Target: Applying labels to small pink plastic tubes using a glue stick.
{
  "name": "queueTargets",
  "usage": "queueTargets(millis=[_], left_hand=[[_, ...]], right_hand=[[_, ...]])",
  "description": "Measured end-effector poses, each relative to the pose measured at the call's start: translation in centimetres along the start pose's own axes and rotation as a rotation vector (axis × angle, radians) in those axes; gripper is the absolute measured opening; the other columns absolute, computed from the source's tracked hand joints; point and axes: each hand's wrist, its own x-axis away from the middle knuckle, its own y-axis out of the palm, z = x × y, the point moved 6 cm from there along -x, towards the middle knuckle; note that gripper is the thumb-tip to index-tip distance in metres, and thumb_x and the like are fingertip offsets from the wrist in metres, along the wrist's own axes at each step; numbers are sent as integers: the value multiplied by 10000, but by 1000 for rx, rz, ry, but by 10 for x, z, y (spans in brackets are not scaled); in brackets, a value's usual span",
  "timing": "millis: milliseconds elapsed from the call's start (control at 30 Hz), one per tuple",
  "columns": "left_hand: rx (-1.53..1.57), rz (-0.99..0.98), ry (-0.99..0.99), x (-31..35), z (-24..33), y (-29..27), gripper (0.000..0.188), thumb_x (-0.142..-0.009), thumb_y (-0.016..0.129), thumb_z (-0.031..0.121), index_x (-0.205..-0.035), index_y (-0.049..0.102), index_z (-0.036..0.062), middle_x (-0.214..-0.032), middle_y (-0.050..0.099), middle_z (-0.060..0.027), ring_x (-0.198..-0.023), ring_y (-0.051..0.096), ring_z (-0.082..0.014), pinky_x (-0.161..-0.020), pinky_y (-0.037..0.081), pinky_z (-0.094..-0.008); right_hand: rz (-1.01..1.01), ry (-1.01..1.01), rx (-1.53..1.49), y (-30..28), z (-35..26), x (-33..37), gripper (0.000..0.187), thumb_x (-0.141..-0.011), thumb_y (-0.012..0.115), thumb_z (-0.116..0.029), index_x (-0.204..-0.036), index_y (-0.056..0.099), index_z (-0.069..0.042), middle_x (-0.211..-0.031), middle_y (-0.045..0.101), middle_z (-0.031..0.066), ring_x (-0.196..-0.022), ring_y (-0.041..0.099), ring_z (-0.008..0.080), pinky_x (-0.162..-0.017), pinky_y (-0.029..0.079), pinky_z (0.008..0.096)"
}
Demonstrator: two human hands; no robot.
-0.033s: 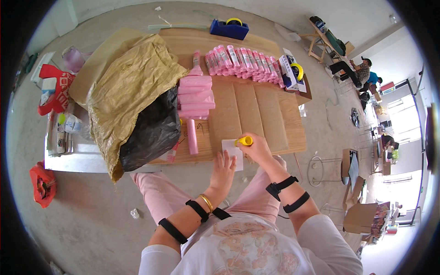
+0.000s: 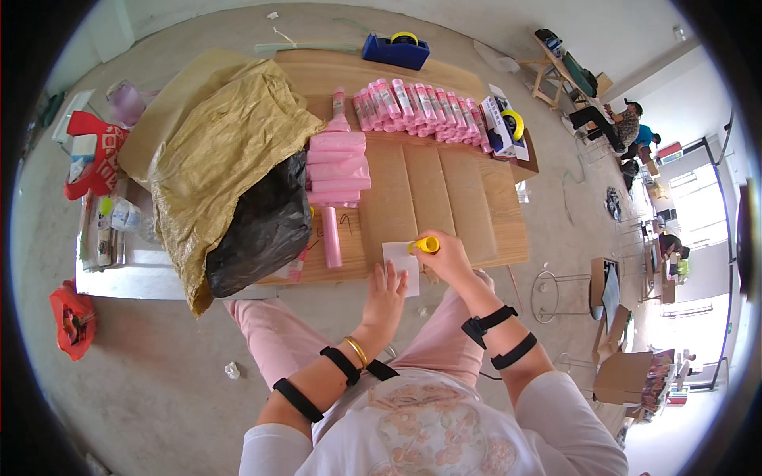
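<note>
At the surface's near edge (image 2: 349,271), the left hand (image 2: 384,298) (fingers slightly parted) touched white paper (image 2: 394,252); the right hand (image 2: 447,257) gripped a yellow cylinder (image 2: 425,244).

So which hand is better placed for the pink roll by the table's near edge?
Probably the left hand: it's nearer the pink roll and merely touches the white paper; the right hand grips a yellow roll.

Matt white paper (image 2: 397,252) lies under the left fingers (image 2: 391,280), smooth wood-grained worktop (image 2: 510,210) beyond, glossy crinkled black plastic (image 2: 258,226) leftward.
</note>
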Motion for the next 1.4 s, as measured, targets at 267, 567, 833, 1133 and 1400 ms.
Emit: queueTargets(millis=[267,567,833,1133,1400], left_hand=[[-55,-13,24,2,0,0,554,-874,454,218,-1400,314,111,-1420,293,-210,-1264,323,-400,-1023,285,-486],[-10,14,4,2,0,0,533,-870,459,193,-1384,339,121,-1408,303,-224,-1245,357,-397,-1011,306,-502],[-39,-40,19,0,0,6,524,-887,434,226,-1387,338,98,-1413,302,-211,-1268,318,-395,-1022,272,-507],[-44,-14,22,0,0,6,500,-881,446,223,-1362,377,105,-1401,317,-198,-1257,336,-397,-1018,287,-503],[-2,4,0,1,0,-2,528,-874,454,189,-1384,337,118,-1404,306,-216,-1244,355,-401,-1016,307,-498]], right_hand=[[38,-99,-1,0,-5,3,254,-714,702,-233,-881,640,-51,-803,649,136,-731,630,296,-646,490,348],[40,-77,-46,0,-1,0,260,-721,696,-262,-878,649,-59,-773,644,143,-728,631,291,-646,492,349],[-50,-166,-15,30,-44,1,260,-734,701,-224,-888,639,-24,-791,645,149,-707,640,264,-645,492,317],[-46,-248,89,27,-42,7,248,-725,686,-239,-895,643,-64,-860,637,128,-782,620,320,-670,491,375],[-10,-82,45,-14,3,8,255,-716,710,-216,-899,645,-51,-833,650,139,-773,635,298,-682,498,343]])
